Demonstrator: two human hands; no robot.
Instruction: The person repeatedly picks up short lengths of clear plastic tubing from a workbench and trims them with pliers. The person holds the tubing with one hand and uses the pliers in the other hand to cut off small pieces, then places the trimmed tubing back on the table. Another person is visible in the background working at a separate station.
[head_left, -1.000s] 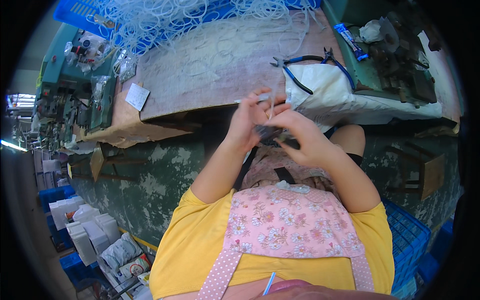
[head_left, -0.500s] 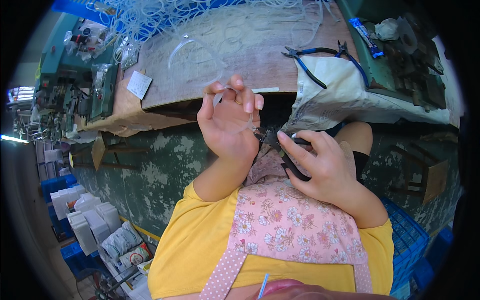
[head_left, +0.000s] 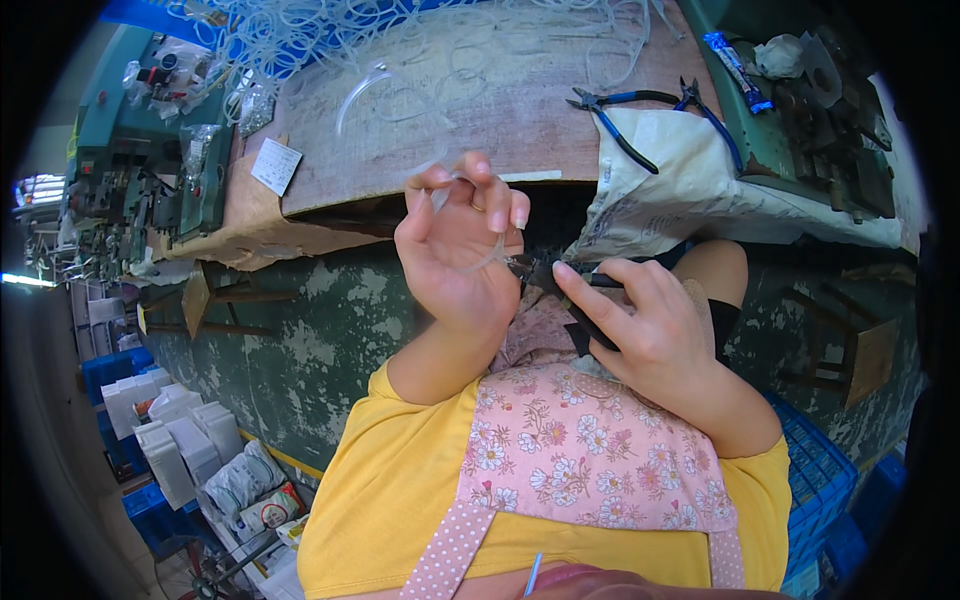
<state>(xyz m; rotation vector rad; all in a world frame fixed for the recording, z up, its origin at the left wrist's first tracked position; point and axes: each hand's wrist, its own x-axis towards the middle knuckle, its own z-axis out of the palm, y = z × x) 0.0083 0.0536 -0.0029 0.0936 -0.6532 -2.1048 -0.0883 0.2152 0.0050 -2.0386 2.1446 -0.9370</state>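
Observation:
My left hand is raised palm-up over my lap, fingers curled around a thin, translucent plastic strip. The strip's lower end runs down to the jaws of dark cutting pliers. My right hand is wrapped around the black handles of these pliers. The handles are squeezed close together, partly hidden by my fingers. The jaws touch or nearly touch the strip beside my left palm; whether they bite into it I cannot tell.
A worn worktable lies ahead, with a heap of clear plastic loops at its far side. Two blue-handled cutters rest on white sacking at the right. Green machines flank the table. A paper slip lies left.
My right hand has squeezed the plier handles closer together. My left hand holds nearly the same place with the strip.

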